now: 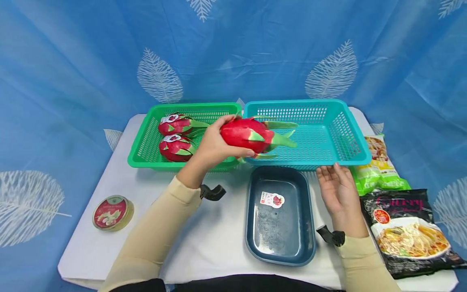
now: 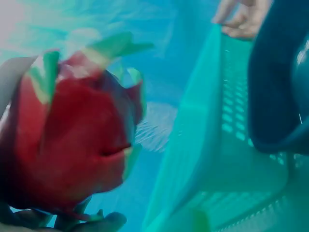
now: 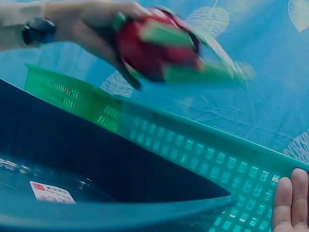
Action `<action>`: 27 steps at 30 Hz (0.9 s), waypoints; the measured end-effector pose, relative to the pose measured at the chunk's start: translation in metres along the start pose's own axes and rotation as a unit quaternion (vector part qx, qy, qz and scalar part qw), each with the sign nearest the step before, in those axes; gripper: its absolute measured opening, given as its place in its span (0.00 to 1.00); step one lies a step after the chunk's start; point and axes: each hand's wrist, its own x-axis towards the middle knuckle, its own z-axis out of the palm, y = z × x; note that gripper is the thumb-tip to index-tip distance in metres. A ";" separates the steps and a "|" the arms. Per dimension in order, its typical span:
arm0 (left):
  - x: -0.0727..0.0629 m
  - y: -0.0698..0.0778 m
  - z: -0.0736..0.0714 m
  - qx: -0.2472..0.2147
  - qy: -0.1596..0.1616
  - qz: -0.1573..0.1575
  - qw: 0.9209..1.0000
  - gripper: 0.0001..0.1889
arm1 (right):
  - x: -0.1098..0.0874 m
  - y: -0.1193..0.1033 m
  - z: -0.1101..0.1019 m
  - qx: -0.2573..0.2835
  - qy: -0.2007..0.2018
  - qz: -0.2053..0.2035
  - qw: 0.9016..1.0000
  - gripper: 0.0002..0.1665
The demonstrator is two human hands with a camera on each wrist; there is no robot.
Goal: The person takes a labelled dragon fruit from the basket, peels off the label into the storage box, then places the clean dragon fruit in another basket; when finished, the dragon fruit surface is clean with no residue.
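Observation:
My left hand (image 1: 213, 148) grips a red dragon fruit (image 1: 245, 134) with green scales, held above the place where the two baskets meet. The fruit's leafy tip points right, over the teal basket (image 1: 359, 140). Two more dragon fruits (image 1: 175, 148) with white stickers lie in the green basket (image 1: 140, 148). Near the teal basket's front right rim, my right hand (image 1: 339, 190) is palm up with relaxed fingers, holding nothing; whether the fingertips touch the rim I cannot tell. In the left wrist view the held dragon fruit (image 2: 72, 140) looks large and blurred.
A dark blue tray (image 1: 279, 233) with a dragon fruit sticker (image 1: 272, 200) on its bottom stands before the teal basket. A round tin (image 1: 113, 213) sits at the left. Along the right edge lie a green food packet (image 1: 381, 174) and a black curry packet (image 1: 410, 235).

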 end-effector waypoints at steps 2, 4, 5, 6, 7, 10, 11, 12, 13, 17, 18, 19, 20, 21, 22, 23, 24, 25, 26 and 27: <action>0.018 0.000 0.020 0.031 -0.020 0.004 0.999 0.53 | 0.001 0.000 0.000 0.000 -0.003 0.003 1.000 0.04; 0.034 -0.003 0.039 0.071 -0.039 0.015 0.997 0.53 | 0.001 0.000 0.000 0.001 -0.003 0.006 1.000 0.03; 0.041 -0.004 0.049 0.094 -0.045 0.017 0.994 0.53 | 0.001 0.001 0.000 0.000 -0.003 0.004 1.000 0.03; 0.047 -0.005 0.057 0.116 -0.051 0.019 0.992 0.53 | 0.001 0.001 0.000 -0.001 -0.002 0.003 1.000 0.03; 0.054 -0.006 0.065 0.128 -0.057 0.019 0.990 0.52 | 0.001 0.001 -0.001 -0.002 0.000 0.002 1.000 0.03; 0.067 -0.012 0.086 0.155 -0.062 0.003 0.986 0.52 | 0.001 0.001 -0.001 -0.004 0.003 0.004 1.000 0.03; 0.070 -0.014 0.091 0.158 -0.063 -0.007 0.985 0.52 | 0.002 0.001 -0.001 -0.005 0.005 0.006 1.000 0.03; 0.072 -0.017 0.096 0.157 -0.064 -0.017 0.985 0.52 | 0.002 0.001 -0.001 -0.006 0.007 0.008 1.000 0.03; 0.074 -0.021 0.101 0.151 -0.064 -0.028 0.986 0.52 | 0.002 0.000 0.000 -0.007 0.009 0.009 1.000 0.03; 0.076 -0.029 0.110 0.141 -0.073 -0.073 0.985 0.52 | 0.001 -0.002 0.000 -0.010 0.014 0.009 1.000 0.04; 0.076 -0.031 0.111 0.149 -0.075 -0.077 0.983 0.52 | 0.001 -0.003 -0.001 -0.012 0.013 0.009 1.000 0.04; 0.076 -0.031 0.111 0.162 -0.079 -0.079 0.980 0.52 | 0.000 -0.003 -0.001 -0.013 0.013 0.009 1.000 0.04; 0.076 -0.030 0.111 0.183 -0.087 -0.078 0.976 0.52 | 0.000 -0.004 -0.001 -0.014 0.012 0.009 1.000 0.04; 0.077 -0.029 0.111 0.207 -0.097 -0.073 0.971 0.52 | 0.000 -0.005 -0.002 -0.015 0.011 0.009 1.000 0.04; 0.076 -0.028 0.109 0.233 -0.106 -0.064 0.965 0.52 | -0.001 -0.004 -0.002 -0.016 0.012 0.010 1.000 0.03; 0.076 -0.026 0.108 0.262 -0.119 -0.060 0.956 0.53 | 0.000 -0.004 -0.002 -0.017 0.012 0.010 1.000 0.03; 0.077 -0.024 0.106 0.297 -0.129 -0.052 0.945 0.53 | 0.000 -0.004 -0.002 -0.018 0.012 0.010 1.000 0.03; 0.077 -0.021 0.105 0.330 -0.141 -0.048 0.932 0.54 | 0.000 -0.004 -0.003 -0.017 0.012 0.010 1.000 0.04; 0.078 -0.019 0.103 0.362 -0.152 -0.043 0.919 0.54 | 0.000 -0.004 -0.003 -0.018 0.011 0.010 1.000 0.04; 0.078 -0.016 0.101 0.391 -0.163 -0.040 0.905 0.54 | 0.000 -0.004 -0.003 -0.018 0.010 0.010 1.000 0.04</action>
